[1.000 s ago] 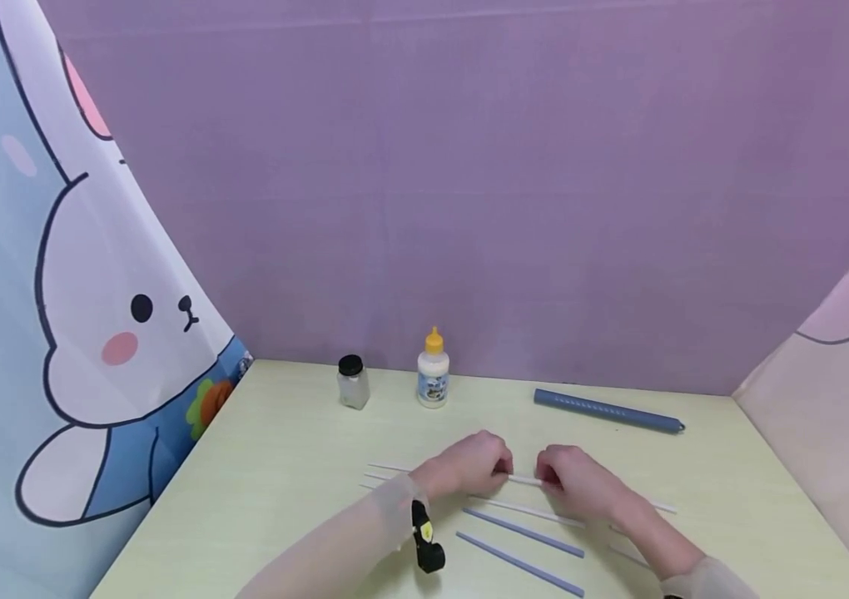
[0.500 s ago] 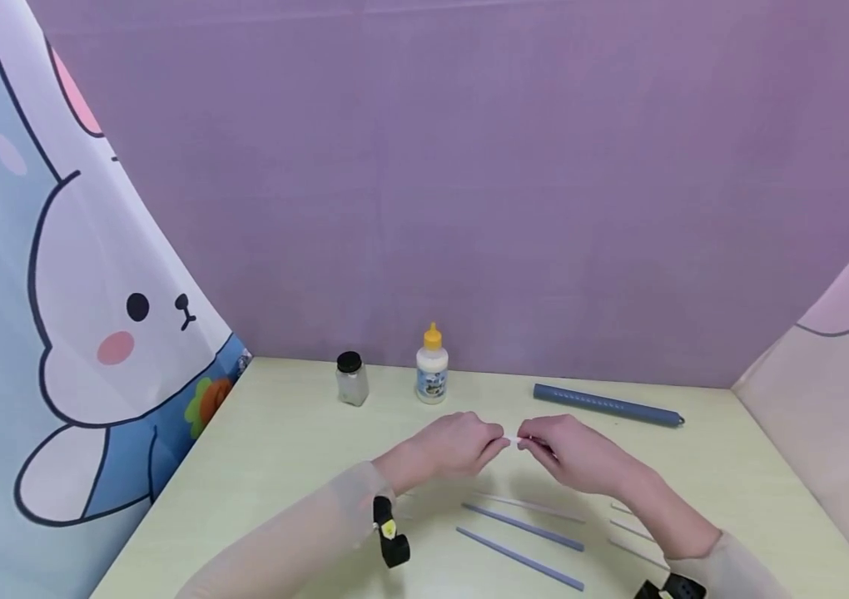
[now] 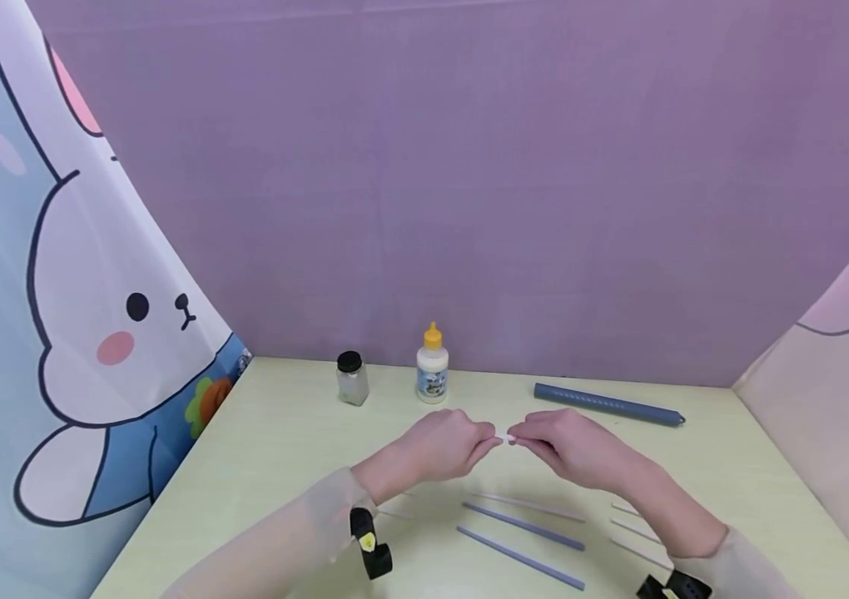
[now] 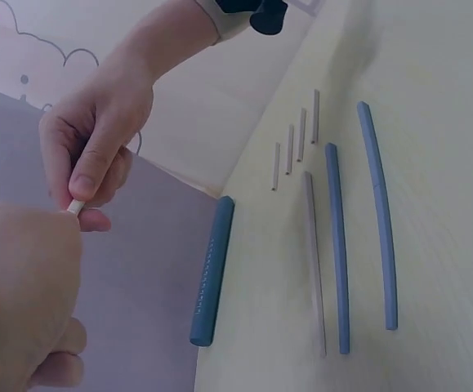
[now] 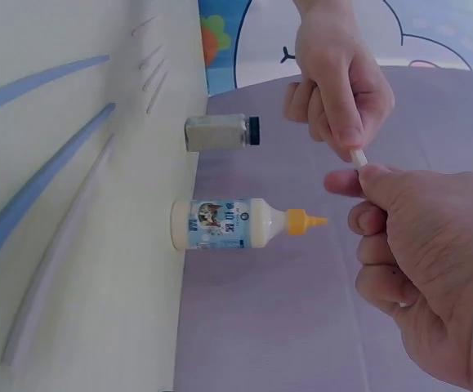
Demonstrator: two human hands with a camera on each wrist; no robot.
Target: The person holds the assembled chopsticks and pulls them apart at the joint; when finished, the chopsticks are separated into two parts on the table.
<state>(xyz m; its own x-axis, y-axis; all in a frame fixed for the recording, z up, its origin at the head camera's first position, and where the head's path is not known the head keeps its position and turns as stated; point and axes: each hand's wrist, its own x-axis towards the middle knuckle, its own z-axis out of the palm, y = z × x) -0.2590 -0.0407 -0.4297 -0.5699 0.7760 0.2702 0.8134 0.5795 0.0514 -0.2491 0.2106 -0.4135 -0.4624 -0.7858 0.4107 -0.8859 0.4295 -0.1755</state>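
Both hands have come up off the table since a second ago, white stick lifted with them. Left hand (image 3: pixel 439 448) and right hand (image 3: pixel 578 448) each pinch the white stick (image 5: pixel 359 158) between thumb and fingers, fingertips nearly meeting, stick held above the table. Pale yellow-green table (image 3: pixel 282 433): two blue sticks (image 3: pixel 522 526) and a long pale stick (image 3: pixel 529 507) lie near each other below the hands; short pale sticks (image 4: pixel 301 135) beside right forearm. Toward the back edge: black-capped jar (image 3: pixel 353 387), orange-tipped bottle (image 3: pixel 432 374), both upright, and dark blue rod (image 3: pixel 608 405) lying. Purple cloth (image 3: pixel 469 208) behind, rabbit-print hanging (image 3: pixel 95 274) at frame left.
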